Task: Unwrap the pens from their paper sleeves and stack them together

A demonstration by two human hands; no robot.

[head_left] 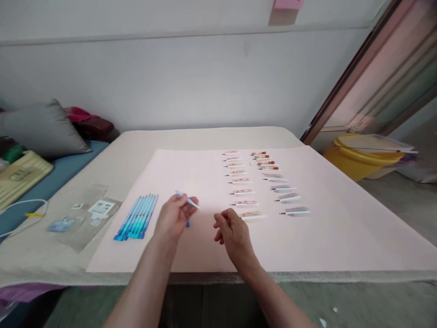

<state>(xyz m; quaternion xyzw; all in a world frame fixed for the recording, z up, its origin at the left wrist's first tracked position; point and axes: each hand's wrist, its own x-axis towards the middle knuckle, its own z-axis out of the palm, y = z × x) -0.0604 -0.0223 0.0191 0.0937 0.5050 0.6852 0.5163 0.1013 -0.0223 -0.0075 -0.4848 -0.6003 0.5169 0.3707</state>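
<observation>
On the left we are seeing a clear plastic bag (82,239), white labels showing on or inside it, then blue pens (138,216) lying together. Our left hand (173,215) is pinching a light-blue pen (188,200) above the pink sheet (201,171); our right hand (235,231) is curling, its grip unclear. Patterned pens (241,181) are lying beyond; rightmost, a yellow bucket (358,164) is hiding its contents.

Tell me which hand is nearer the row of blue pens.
Left. The left hand, holding a light-blue pen, is to the right of the row of blue pens; the right hand is farther right, beyond the left hand.
</observation>
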